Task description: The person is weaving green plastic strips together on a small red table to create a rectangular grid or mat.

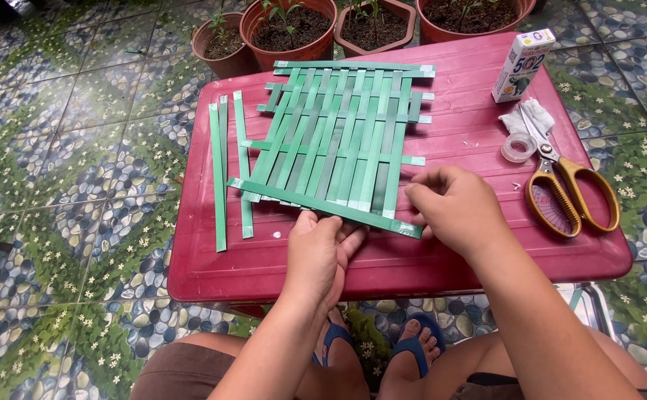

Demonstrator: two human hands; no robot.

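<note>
Both our hands pinch the near edge strip of the woven green mat [338, 141] on the red table [412, 267] — left hand [320, 248] underneath, right hand [453, 207] at its corner — and we judge it light, floppy, slippery, best gripped by its edges.

The near edge of the red counter [412, 274] lies bare, so a hand can slide along it under the woven green mat [338, 133]. To the left, loose green strips [220, 170] lie side by side, blocking that margin. On the right, scissors [568, 192], a tape roll [518, 147], a crumpled white cloth [534, 115] and a small glue box [522, 65] crowd the edge. Behind the counter, clay pots [286, 30] close the far side.
</note>
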